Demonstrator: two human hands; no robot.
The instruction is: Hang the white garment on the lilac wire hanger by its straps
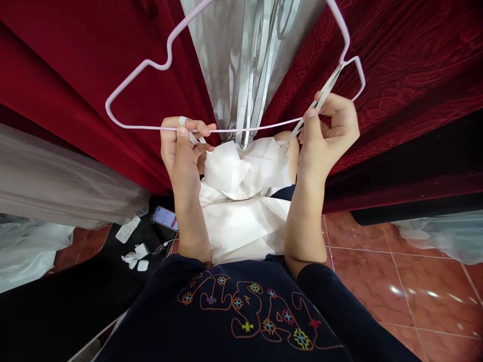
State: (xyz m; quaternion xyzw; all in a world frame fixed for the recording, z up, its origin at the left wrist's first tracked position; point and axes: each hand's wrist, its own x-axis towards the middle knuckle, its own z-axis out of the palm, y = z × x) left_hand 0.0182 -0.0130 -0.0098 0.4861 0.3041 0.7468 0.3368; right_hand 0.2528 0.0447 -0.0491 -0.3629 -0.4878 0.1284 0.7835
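A pale pink clothes hanger (pixel 139 69) spans the upper middle, its top cut off by the frame edge. My left hand (pixel 181 146) is closed around its bottom bar, thumb pressed to the fingers. A white strap (pixel 182 120) shows around a finger of that hand. My right hand (pixel 328 130) pinches another thin white strap (pixel 327 91), which runs up to the hanger's right-hand notch. Below the bar, a white garment (pixel 245 221) lies in folds across my lap, and both straps appear to lead down towards it.
Red fabric hangs on the left (pixel 94 65) and right (pixel 388 95), with shiny white fabric (pixel 226 55) between. On a black surface to the left lie a lit phone (pixel 166 218), a white charger (pixel 142 250) and other small white items. Reddish floor tiles (pixel 362 281) show at right.
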